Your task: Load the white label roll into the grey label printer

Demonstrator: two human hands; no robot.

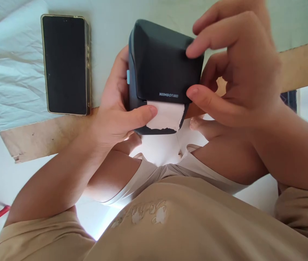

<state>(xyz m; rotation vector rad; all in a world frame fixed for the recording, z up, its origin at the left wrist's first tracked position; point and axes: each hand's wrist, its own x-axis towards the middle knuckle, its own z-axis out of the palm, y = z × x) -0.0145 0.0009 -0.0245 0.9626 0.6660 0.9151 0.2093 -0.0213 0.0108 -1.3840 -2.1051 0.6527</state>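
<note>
Label printer (161,69), dark, held above the table edge (47,132), with torn white paper (166,116) protruding from its slot; left hand (115,116) fingers wrapped around its side, right hand (240,69) thumb and forefinger pinching its lid.

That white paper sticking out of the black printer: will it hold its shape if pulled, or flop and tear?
The paper is probably thin and floppy. Its ragged lower edge suggests it tears easily. It leaves the printer slot beside the left hand thumb, so a sideways pull may rip it unevenly.
</note>
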